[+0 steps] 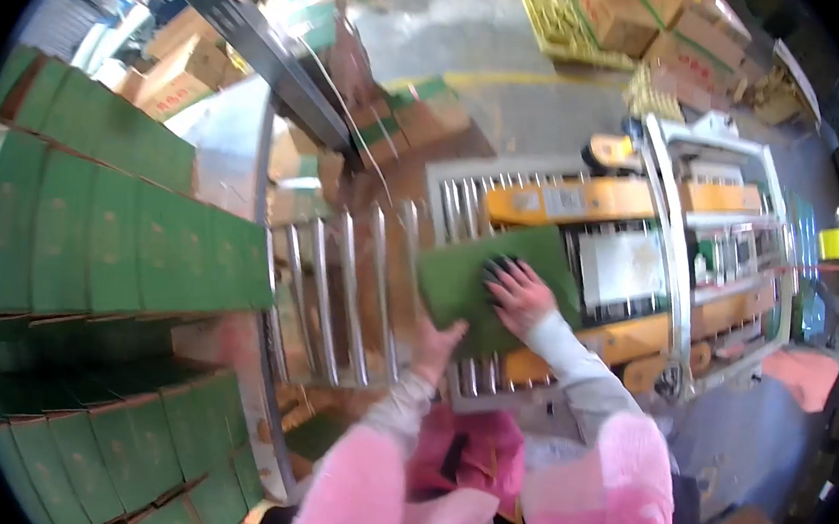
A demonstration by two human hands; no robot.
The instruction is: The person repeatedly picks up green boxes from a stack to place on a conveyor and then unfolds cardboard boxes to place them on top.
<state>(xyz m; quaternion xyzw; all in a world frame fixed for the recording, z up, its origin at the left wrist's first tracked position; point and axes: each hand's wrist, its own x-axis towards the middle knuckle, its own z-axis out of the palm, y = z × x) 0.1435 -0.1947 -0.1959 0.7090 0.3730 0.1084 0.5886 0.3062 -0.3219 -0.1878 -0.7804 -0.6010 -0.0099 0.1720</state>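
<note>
A green cardboard box [453, 277] lies on the rollers at the entry of a carton-sealing machine [634, 206], between its two orange side rails. My left hand [435, 347] is at the box's near left corner, thumb over the top edge and the other fingers partly hidden against the side. Flat on the box top rests my right hand [524, 299], fingers spread toward the far side. Something black shows around those fingertips, too blurred to name.
Bare metal rollers [345, 290] run left of the box. Stacked green cartons [93, 233] fill the left side. A white frame [670, 254] arches over the machine. Beyond a grey post [268, 54] lie brown boxes [417, 122]. More cartons [625, 21] stand at the back right.
</note>
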